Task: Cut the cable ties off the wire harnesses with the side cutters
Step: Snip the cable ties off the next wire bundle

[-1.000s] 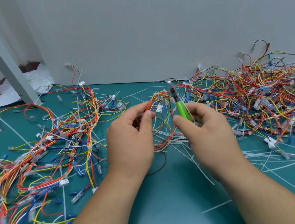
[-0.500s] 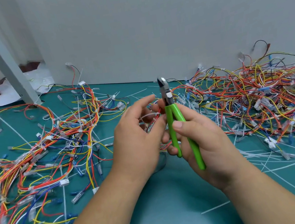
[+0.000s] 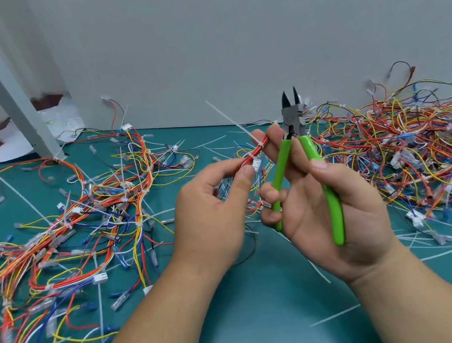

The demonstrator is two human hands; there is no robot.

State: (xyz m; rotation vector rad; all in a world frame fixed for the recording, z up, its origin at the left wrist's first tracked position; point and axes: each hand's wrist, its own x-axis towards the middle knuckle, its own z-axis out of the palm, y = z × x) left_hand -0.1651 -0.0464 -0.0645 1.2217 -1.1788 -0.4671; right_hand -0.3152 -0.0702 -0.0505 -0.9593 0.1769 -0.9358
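I see the left hand (image 3: 214, 212) pinching a small bundle of orange wires (image 3: 248, 160) between thumb and fingers. A white cable tie (image 3: 254, 142) is wrapped round it, with its tail sticking up. The right hand (image 3: 334, 212) grips the green-handled side cutters (image 3: 310, 149) upright just beside the bundle, blades parted. Its forefinger seems to touch the wires. Tangled harnesses (image 3: 409, 139) lie on the teal surface (image 3: 259, 316) to both sides.

Both forearms (image 3: 144, 331) are bare down to the frame's lower edge. The left hand (image 3: 212, 219) and right hand (image 3: 334, 212) show short, trimmed nails.
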